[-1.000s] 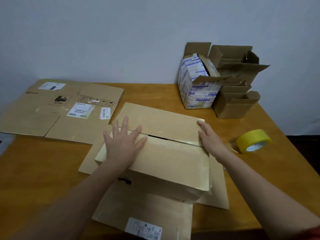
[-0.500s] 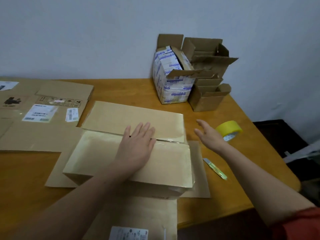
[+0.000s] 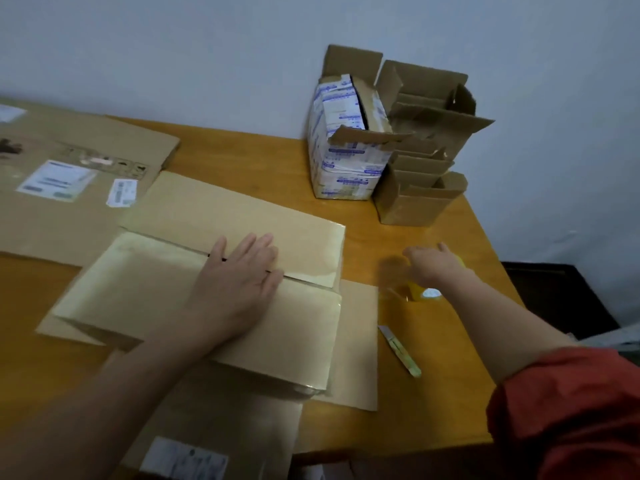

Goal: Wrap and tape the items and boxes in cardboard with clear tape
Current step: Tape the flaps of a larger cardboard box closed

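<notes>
My left hand [image 3: 239,277] lies flat-fingered on the cardboard wrap [image 3: 145,289]. My right hand [image 3: 433,268], over the tape roll [image 3: 425,294], blurs: grip untellable; labels [image 3: 57,180] illegible.

Orange-brown wooden desk [image 3: 436,403] is sitting with its far edge against a plain pale wall [image 3: 173,46]. Green cutter [image 3: 400,351] is lying flat on the bare wood near the right edge, grey tip pointing at the far edge, green body angling toward the near right corner. Dark floor [image 3: 554,292] is showing past the right edge. Something pale is lying there too, too blurred to identify.
</notes>
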